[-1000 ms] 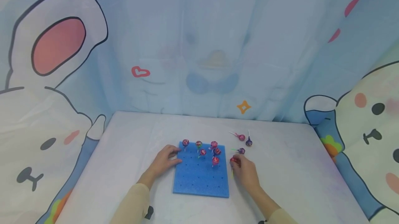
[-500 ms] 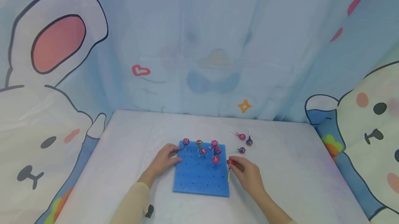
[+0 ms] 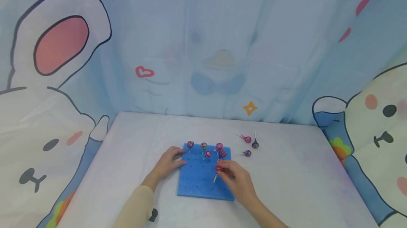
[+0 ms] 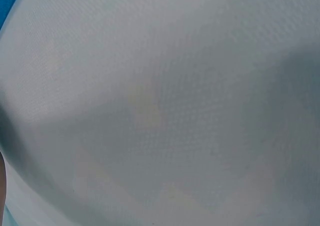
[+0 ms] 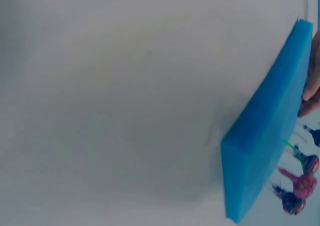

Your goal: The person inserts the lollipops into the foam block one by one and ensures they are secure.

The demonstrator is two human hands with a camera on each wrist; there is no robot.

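A blue foam board (image 3: 198,182) with rows of small holes lies on the white table (image 3: 133,139). Several wrapped lollipops (image 3: 207,148) stand upright in its far rows. My right hand (image 3: 236,178) hovers over the board's right half and pinches a red lollipop (image 3: 218,168) whose yellow stick points down toward the foam. My left hand (image 3: 169,161) rests on the table with its fingertips against the board's far-left corner. The right wrist view shows the foam board (image 5: 270,126) edge-on with lollipops (image 5: 300,181) beyond it. The left wrist view shows only white cloth.
Three loose lollipops (image 3: 249,145) lie on the table just right of the board's far corner. A cartoon-printed blue curtain (image 3: 203,44) hangs behind the table and at both sides.
My right hand carried the red lollipop from the table beside the board's right edge leftward over the board. The left hand stayed put.
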